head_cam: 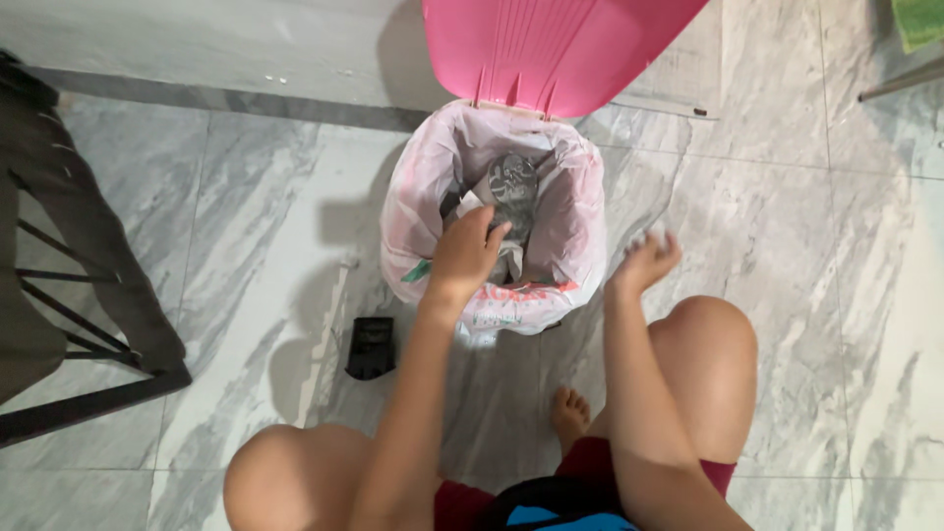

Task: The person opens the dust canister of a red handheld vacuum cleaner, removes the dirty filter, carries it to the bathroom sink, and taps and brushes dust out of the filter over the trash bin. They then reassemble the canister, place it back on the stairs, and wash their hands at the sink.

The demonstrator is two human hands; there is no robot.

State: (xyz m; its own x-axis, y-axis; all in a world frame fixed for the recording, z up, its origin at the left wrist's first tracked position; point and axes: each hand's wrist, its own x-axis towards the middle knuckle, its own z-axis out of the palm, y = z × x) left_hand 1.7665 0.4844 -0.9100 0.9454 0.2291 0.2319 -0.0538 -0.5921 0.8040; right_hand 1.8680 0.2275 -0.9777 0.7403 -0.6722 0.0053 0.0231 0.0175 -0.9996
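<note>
Seen from the head camera, a crouching person's left hand (467, 251) reaches into a bin lined with a thin, crinkled white plastic bag (565, 221), fingers curled loosely over grey crumpled waste (511, 192) inside; whether they grip it cannot be told. The right hand (646, 261) hovers beside the rim, fingers spread and empty. The pink ribbed lid (551, 44) stands raised. A small black object (372, 346) lies on the glossy grey marble floor (246, 216).
</note>
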